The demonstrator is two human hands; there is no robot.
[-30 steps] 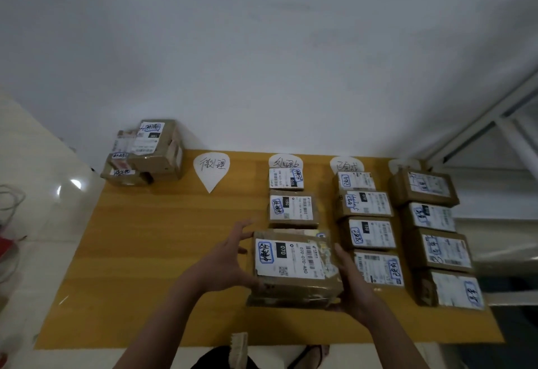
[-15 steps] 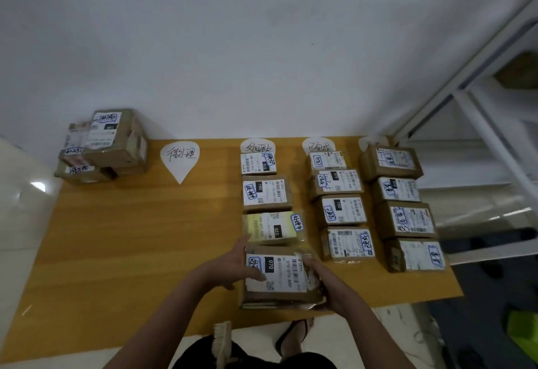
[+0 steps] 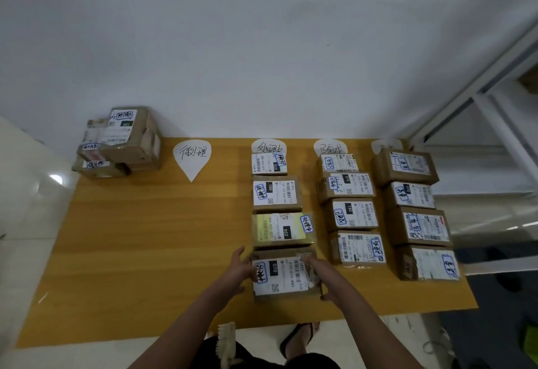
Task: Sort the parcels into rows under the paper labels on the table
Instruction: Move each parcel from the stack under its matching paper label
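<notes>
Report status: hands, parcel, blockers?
Left hand presses parcel from left, right hand grips its right edge. Parcel on table, fourth in row. Nothing blocking.

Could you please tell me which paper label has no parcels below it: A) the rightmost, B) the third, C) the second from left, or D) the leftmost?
D: below the leftmost label only bare table shows; the other three head rows of parcels.
</notes>
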